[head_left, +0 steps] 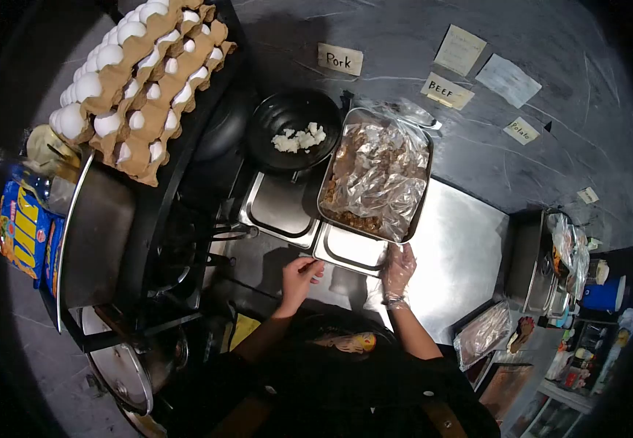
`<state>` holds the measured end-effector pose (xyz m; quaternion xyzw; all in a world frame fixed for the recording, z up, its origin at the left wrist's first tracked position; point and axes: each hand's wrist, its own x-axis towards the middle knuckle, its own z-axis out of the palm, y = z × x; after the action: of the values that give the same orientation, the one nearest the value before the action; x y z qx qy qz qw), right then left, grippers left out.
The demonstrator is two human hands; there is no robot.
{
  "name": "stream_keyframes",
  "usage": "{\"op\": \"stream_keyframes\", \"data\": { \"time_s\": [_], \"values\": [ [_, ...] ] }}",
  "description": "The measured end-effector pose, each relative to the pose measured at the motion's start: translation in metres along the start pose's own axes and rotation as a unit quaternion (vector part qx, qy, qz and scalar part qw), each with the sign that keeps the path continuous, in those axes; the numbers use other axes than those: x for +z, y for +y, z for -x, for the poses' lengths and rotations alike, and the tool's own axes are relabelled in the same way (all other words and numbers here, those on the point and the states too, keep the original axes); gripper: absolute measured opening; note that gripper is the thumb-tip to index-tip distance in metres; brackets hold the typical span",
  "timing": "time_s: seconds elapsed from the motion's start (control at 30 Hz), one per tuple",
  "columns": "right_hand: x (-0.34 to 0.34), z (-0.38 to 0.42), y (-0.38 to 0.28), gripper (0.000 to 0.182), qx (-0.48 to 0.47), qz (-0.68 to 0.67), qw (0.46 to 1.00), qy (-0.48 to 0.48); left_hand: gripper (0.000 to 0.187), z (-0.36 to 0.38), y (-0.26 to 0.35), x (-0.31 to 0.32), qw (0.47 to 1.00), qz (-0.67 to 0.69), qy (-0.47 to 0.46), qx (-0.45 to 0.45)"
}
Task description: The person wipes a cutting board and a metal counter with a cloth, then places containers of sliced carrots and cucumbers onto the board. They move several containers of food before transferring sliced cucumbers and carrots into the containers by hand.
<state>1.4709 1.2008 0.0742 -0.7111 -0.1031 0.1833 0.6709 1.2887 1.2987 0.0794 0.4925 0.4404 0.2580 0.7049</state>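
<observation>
My right hand [399, 271], in a clear plastic glove, is at the near right corner of a deep metal tray [431, 164], its fingers closed on the rim. Brown chopped food [356, 219] lies in the tray, mostly covered by crumpled clear plastic film [386, 171]. Bare and loosely curled, my left hand [302, 281] hovers left of a steel container lid [351, 244], its fingers apart with nothing visible in them. A black frying pan [265, 142] beyond the tray's left side holds white chopped pieces [299, 139].
Stacked egg cartons [148, 95] rise at upper left, above a large steel pot [97, 241] and blue snack packets [20, 230]. Another steel lid [283, 208] lies below the pan. Film-covered containers [483, 334] stand at right. Handwritten labels [340, 60] are stuck to the dark wall.
</observation>
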Motion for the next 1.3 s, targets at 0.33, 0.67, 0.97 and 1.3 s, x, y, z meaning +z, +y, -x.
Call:
{"op": "stream_keyframes", "data": {
  "time_s": [0.33, 0.67, 0.97, 1.3],
  "values": [
    [0.002, -0.006, 0.022, 0.015, -0.169, 0.086, 0.981, 0.027, 0.018, -0.014, -0.004, -0.004, 1.0, -0.025, 0.012, 0.004],
    [-0.07, -0.022, -0.053, 0.072, -0.009, 0.175, 0.972, -0.155, 0.02, -0.009, -0.004, -0.002, 0.996, -0.073, 0.04, -0.016],
    [-0.295, -0.134, -0.017, 0.032, -0.021, -0.439, 0.857, 0.268, 0.017, 0.029, -0.046, 0.019, 0.966, -0.124, -0.171, -0.146],
    [-0.359, -0.228, -0.007, 0.023, -0.054, -0.595, 0.614, 0.516, 0.017, 0.068, -0.042, 0.103, 0.929, -0.225, -0.283, -0.082]
  ]
}}
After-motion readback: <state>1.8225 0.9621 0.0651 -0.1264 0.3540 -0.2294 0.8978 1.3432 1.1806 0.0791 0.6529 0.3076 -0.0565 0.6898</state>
